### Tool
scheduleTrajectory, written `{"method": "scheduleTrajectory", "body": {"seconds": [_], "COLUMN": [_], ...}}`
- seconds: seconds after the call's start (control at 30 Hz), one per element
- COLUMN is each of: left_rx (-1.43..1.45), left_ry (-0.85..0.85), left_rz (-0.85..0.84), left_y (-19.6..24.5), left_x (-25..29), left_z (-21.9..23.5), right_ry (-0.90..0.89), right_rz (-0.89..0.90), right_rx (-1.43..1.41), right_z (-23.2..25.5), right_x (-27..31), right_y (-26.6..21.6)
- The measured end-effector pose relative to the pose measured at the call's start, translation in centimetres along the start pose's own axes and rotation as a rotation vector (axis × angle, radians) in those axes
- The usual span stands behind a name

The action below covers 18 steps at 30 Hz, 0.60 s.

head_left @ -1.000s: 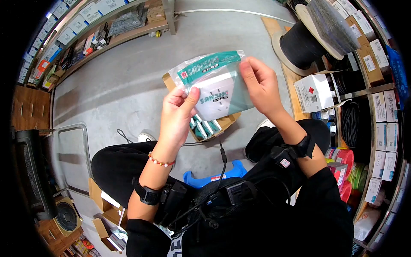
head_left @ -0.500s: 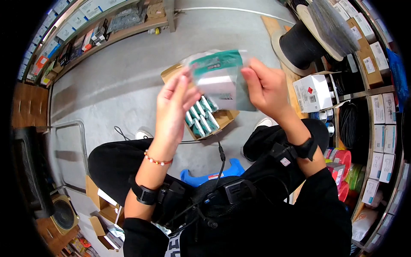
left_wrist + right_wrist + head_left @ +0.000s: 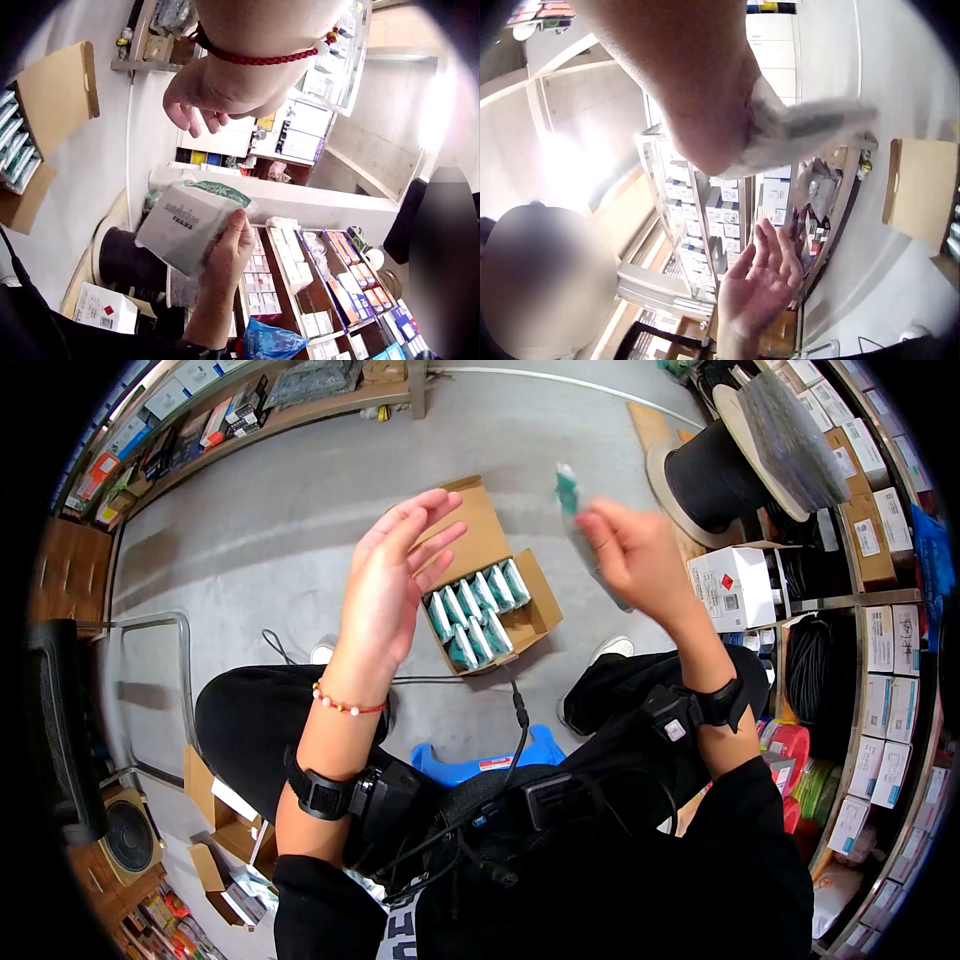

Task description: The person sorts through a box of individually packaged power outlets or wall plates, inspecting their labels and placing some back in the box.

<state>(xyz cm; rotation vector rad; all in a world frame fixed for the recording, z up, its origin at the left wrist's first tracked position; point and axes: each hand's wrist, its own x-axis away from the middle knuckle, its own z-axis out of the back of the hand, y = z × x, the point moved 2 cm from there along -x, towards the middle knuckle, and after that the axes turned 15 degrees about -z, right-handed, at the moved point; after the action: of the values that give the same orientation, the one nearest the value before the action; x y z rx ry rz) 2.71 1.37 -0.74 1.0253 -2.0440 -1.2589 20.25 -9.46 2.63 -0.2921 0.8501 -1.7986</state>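
Observation:
My right hand (image 3: 632, 560) pinches a bagged wall socket (image 3: 566, 490) by its edge, up to the right of the carton. In the head view the packet is edge-on and blurred; the left wrist view shows its white square face (image 3: 180, 225) with green print and a green strip on the clear bag. My left hand (image 3: 388, 585) is raised at the carton's left side, holding nothing, its fingers loosely spread. Between the hands, the cardboard carton (image 3: 468, 520) stands on the floor, flaps up, with several similar bagged packets (image 3: 478, 610) standing in two rows.
A blue plastic stool (image 3: 485, 758) is between the person's legs, with a black cable (image 3: 520, 710) in front. At right stand a large cable spool (image 3: 700, 475), a white box (image 3: 733, 588) and loaded shelves (image 3: 880, 690). More opened cartons (image 3: 215, 815) lie at lower left.
Both hands held the bagged socket over the carton. The left hand has let go and drawn left; the right has carried the packet rightward and turned it edge-on, uncovering the carton.

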Motion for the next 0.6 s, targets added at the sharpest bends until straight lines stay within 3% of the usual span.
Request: {"method": "scheduleTrajectory", "body": {"seconds": [0.17,0.3,0.33,0.43,0.47,0.57,0.6], "left_rx": [-0.36,-0.293,-0.204,-0.486,-0.471,-0.363,-0.357], "left_ry": [-0.161,-0.413,-0.481,-0.703,-0.679,-0.714,-0.666], "left_rz": [-0.237,-0.257,-0.196,-0.269,-0.306,-0.126,-0.158], "left_y": [0.2,-0.5,-0.2,0.6,0.7,1.0,0.9], "left_x": [-0.2,0.3,0.5,1.0,1.3,1.7,1.7], "left_z": [-0.7,-1.5,-1.8,-1.9,-2.2,-2.5,-2.5], "right_ry": [-0.13,-0.352,-0.401,-0.532,-0.553,-0.59,-0.584], "right_rz": [-0.008,0.07,0.125,0.078,0.059,-0.001,-0.024], "right_rx": [-0.125,-0.184,-0.172,-0.311,-0.349,-0.48,-0.535], "right_z": [-0.5,-1.1,-0.9,-0.6,-0.6,-0.9,-1.2], "right_x": [0.1,1.1,1.2,1.5,1.5,1.7,1.7], "right_y": [-0.4,-1.8,-2.0,-2.4,-2.4,-1.9,-1.7]}}
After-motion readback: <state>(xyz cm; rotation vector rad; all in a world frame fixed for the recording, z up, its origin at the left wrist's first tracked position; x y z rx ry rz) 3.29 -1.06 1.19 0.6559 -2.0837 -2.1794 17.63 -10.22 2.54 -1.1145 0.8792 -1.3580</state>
